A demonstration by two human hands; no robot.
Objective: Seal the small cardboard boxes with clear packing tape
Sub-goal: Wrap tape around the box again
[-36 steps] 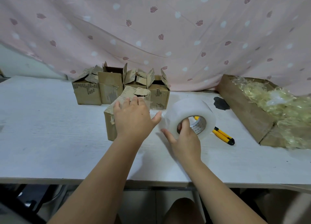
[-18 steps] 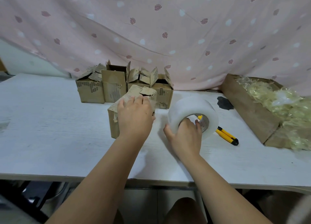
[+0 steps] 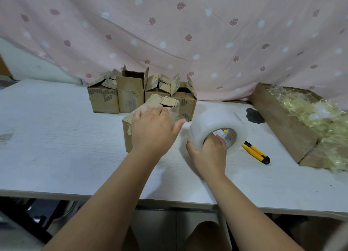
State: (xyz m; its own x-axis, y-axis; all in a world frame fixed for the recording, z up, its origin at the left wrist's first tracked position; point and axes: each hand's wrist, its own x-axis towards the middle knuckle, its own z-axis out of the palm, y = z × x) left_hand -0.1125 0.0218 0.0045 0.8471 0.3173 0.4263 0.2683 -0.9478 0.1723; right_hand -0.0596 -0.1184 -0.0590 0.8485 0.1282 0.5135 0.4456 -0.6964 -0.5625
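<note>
The box [image 3: 148,103] stands near the middle of the desk [image 3: 56,147], in front of a row of open boxes [image 3: 130,96] at the back edge. The left hand [image 3: 152,130] lies flat on its top with straight fingers, pressing the torn flaps down and holding nothing. The right hand [image 3: 209,154] grips the tape [image 3: 216,122] just to the right of the box, with the fingers curled into the core and the thumb on the outside.

I judge the box to be light and its worn cardboard soft, so it may slide or dent. It is better to press on the top near the seam. The roll looks thick and rather heavy, with a smooth outside, so the core gives the surest hold. A knife [image 3: 256,152] lies behind the roll.

The boxes carry dark print and the core has some too, but both are too small to read.
</note>
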